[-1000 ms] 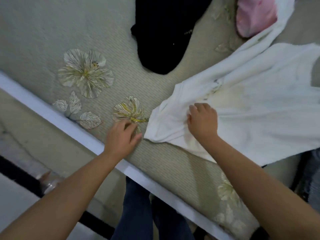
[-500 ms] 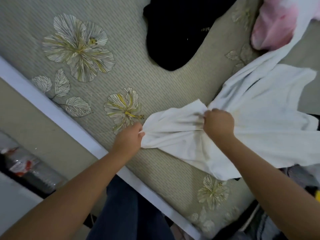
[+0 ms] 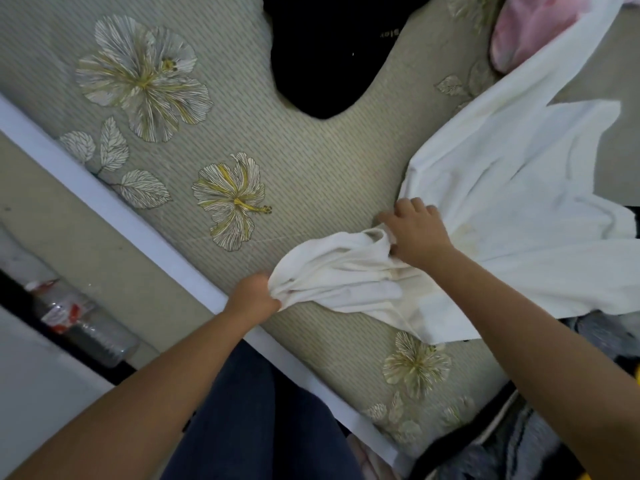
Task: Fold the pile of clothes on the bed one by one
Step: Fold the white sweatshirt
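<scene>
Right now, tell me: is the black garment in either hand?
No. Both the left hand and right hand grip the white garment; the black garment lies apart, untouched.

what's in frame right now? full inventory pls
white garment: 1, white with yellowish stains, right side of bed, near end bunched
black garment: 1, black, top centre on bed
pink garment: 1, pink, top right, partly under the white one
bed cover: 1, pale green with flower print, white edge band
plastic bottle: 1, clear with red label, floor at left
grey clothing: grey, bottom right, count unclear
left hand: grips the white garment's bunched end
right hand: holds the white garment mid-way
</scene>
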Tool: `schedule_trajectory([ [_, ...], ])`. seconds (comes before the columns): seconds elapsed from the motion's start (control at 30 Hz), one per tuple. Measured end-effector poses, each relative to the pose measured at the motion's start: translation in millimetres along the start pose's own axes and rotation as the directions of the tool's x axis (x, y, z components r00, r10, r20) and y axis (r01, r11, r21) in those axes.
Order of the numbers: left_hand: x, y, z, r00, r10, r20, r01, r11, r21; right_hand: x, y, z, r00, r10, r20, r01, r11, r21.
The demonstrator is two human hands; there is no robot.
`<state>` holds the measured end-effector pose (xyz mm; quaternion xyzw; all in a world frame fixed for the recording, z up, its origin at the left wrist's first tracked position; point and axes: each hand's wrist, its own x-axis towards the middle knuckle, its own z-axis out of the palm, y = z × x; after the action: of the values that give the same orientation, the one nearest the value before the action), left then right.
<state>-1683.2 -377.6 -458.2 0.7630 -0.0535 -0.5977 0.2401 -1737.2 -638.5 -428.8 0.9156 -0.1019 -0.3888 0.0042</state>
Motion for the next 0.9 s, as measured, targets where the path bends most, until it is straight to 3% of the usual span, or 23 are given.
schedule_trajectory([
  [0.07,0.9,3.3,-0.2,1.000,-0.020,0.002,0.020,0.996,0.090,14.6,-6.3,-0.9,0.994,-0.099,0.035,0.103,0.983,-0.150],
  [0.17,3.9,2.1,0.6,1.000,0.000,-0.031,0.004,0.989,0.148,28.0,-14.6,-6.7,0.990,-0.051,0.132,0.073,0.984,-0.163],
  [0.27,4.9,0.1,-3.0,0.985,-0.022,-0.169,0.022,1.000,-0.001,22.4,-13.8,-18.4,0.988,-0.030,0.150,0.060,0.978,-0.199],
  [0.33,5.2,10.1,-11.8,0.954,-0.078,-0.290,0.028,0.984,-0.174,8.6,-2.5,-31.2,0.998,-0.041,0.044,0.048,0.986,-0.161],
  [0.43,-1.3,43.1,-29.2,0.914,-0.092,-0.396,-0.063,0.931,-0.361,-23.6,26.0,-62.6,0.975,-0.015,-0.222,0.015,1.000,0.000],
  [0.53,-18.3,91.5,-43.4,0.918,0.033,-0.396,-0.207,0.891,-0.404,-72.0,54.7,-101.5,0.890,-0.020,-0.455,0.077,0.991,0.107],
  [0.6,-35.1,127.6,-53.9,0.893,0.118,-0.434,-0.320,0.846,-0.427,-109.3,73.9,-126.9,0.868,0.033,-0.495,0.070,0.980,0.188],
  [0.7,-69.9,186.6,-69.6,0.829,0.220,-0.514,-0.495,0.717,-0.492,-162.0,112.2,-151.5,0.812,0.288,-0.508,-0.080,0.917,0.392],
  [0.77,-98.1,231.0,-78.6,0.771,0.304,-0.559,-0.598,0.645,-0.475,-201.5,133.7,-169.7,0.749,0.452,-0.485,-0.125,0.815,0.566],
  [0.9,-173.9,338.0,-93.8,0.556,0.557,-0.618,-0.805,0.545,-0.234,-276.8,163.5,-213.7,0.706,0.537,-0.461,-0.093,0.716,0.692],
])
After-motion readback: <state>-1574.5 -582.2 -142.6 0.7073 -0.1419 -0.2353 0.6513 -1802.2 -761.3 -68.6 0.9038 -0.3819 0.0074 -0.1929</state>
